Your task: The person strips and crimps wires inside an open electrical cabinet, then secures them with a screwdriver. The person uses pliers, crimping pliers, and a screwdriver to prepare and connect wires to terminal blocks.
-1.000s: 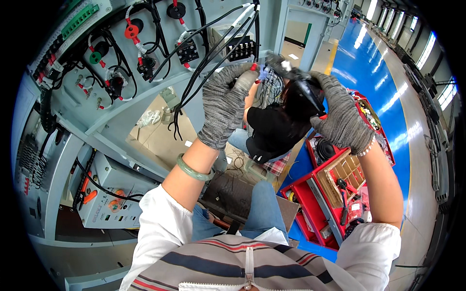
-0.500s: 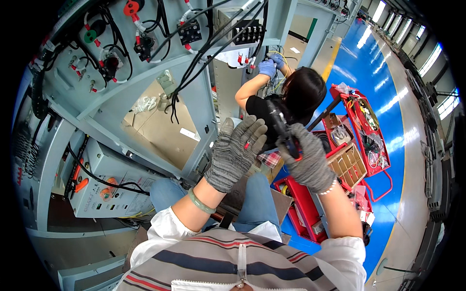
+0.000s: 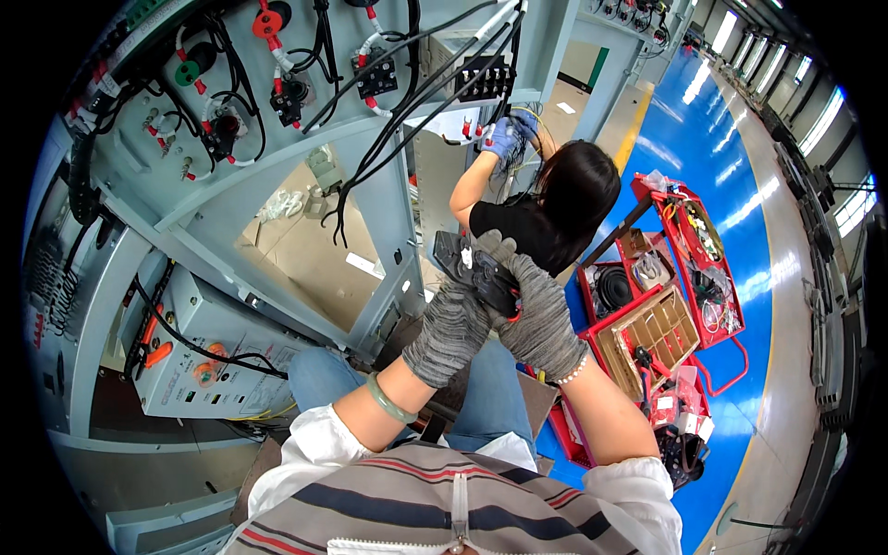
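Head view, looking down the person's chest: both hands in grey knit gloves meet in front of the body, above the blue-jeaned knees. The left hand (image 3: pixel 450 328) comes up from the lower left, a pale green bangle on its wrist, and its fingers are curled shut round the near end of a black hand tool with a red trim (image 3: pixel 481 273). The right hand (image 3: pixel 541 319) closes over the same tool from the right, fingers wrapped across its body, so the tool is pinned between the two palms. Its long axis runs from the gloves up and to the left, with the free end poking out past the left fingertips toward the pale grey-blue steel switch cabinet (image 3: pixel 277 176). Neither hand is clearly nearer; both are on it.

Black cables (image 3: pixel 407 83) hang from the cabinet's upper edge, well apart from the tool. Beyond the hands a co-worker with dark hair and a black shirt (image 3: pixel 546 208) reaches blue-gloved hands into the cabinet's far corner. To the right, on the blue floor, stands a red tool trolley (image 3: pixel 689 282) with a brown compartment tray
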### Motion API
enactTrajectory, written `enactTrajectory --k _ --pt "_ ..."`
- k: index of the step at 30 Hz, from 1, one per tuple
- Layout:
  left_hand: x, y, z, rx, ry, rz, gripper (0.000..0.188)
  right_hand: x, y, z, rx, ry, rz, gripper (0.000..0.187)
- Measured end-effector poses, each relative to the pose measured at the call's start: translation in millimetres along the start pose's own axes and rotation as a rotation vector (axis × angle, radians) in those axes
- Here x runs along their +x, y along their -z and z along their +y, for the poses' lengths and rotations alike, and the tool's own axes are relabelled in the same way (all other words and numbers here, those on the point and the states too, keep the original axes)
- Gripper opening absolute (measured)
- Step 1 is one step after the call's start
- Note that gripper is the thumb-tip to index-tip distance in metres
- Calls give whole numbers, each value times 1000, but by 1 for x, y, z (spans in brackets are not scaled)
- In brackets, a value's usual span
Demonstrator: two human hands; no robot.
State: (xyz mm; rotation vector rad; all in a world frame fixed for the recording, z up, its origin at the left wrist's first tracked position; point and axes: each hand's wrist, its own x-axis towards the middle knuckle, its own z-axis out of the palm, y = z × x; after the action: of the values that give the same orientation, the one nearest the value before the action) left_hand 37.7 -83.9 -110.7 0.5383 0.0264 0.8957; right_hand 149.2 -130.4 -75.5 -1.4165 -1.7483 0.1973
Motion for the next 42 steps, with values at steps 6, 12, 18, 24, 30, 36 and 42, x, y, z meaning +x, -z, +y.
enactTrajectory --k 6,12,18,24,30,36,42 --pt "-3 13 1 270 72 84 39 -4 9 -5 40 -67 -10 40" --pt "-7 1 15 592 296 147 35 -2 18 6 13 -92 54 19" --pt "-5 4 18 366 229 194 24 -2 13 7 299 -175 104 29" --pt "-7 -9 24 656 193 144 22 1 17 -3 394 -255 112 19" --pt "27 -6 47 811 -287 171 27 6 22 10 484 -187 235 17" --pt "77 -17 79 926 -575 192 24 13 40 11 517 -131 235 20" --pt "75 -41 75 894 -576 75 21 50 62 2 512 8 375 20"
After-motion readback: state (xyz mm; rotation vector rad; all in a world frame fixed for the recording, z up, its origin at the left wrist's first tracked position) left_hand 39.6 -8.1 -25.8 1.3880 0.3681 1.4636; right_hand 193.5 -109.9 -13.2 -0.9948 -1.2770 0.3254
